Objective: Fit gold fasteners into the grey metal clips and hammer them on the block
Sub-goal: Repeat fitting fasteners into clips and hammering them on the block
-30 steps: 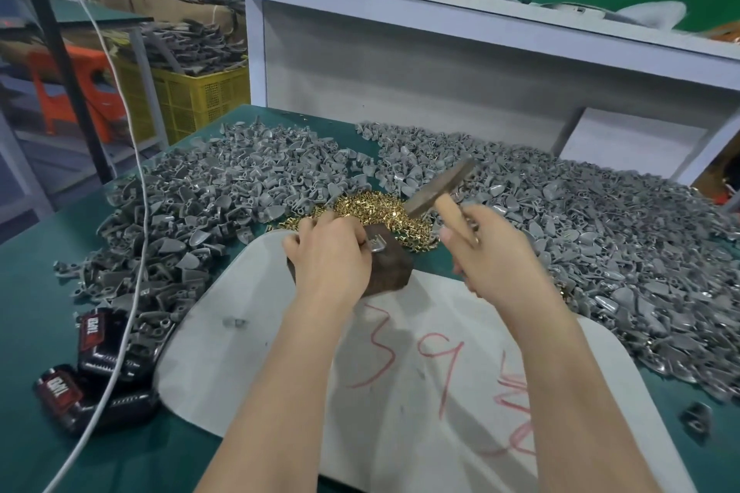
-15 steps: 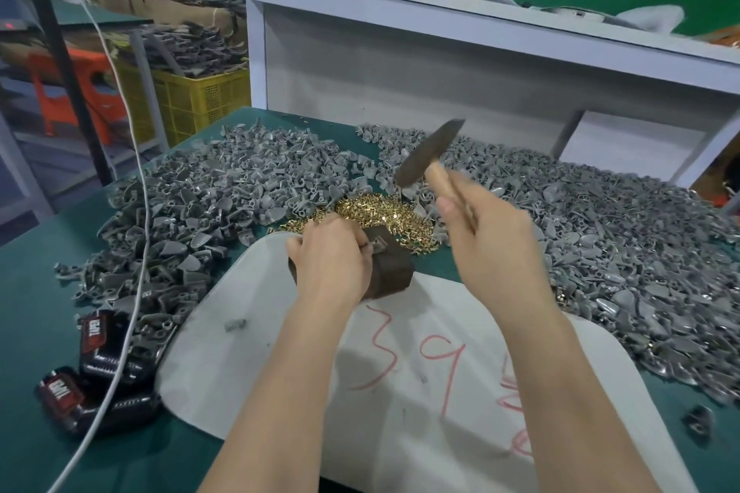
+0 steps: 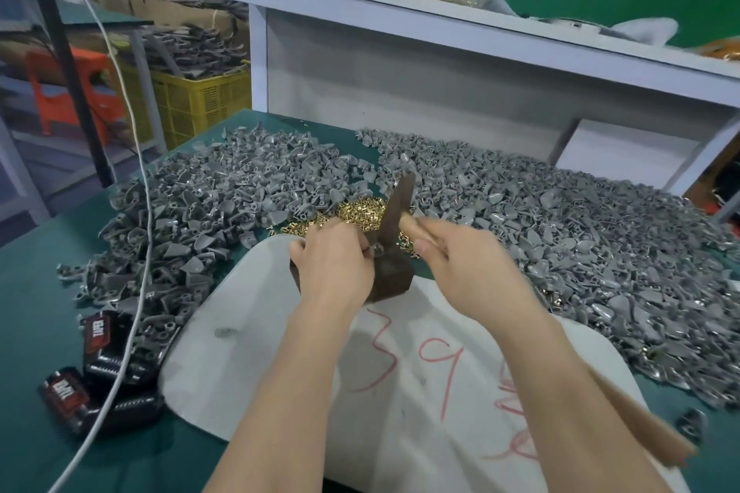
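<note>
Gripping a wooden-handled steel hammer (image 3: 394, 208), the right hand (image 3: 468, 256) holds its blurred head just beside the left hand (image 3: 332, 264), which pinches a small grey metal clip (image 3: 374, 250) on the dark brown block (image 3: 394, 276). Loose gold fasteners (image 3: 360, 208) lie just beyond.

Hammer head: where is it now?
Head view, near centre: the hammer head stands nearly upright, lower end at the grey clip the left hand pinches on the dark block, gold fasteners behind; the right hand grips its handle.

Matt grey metal clips (image 3: 224, 212), wooden hammer handle (image 3: 416, 226)
</note>
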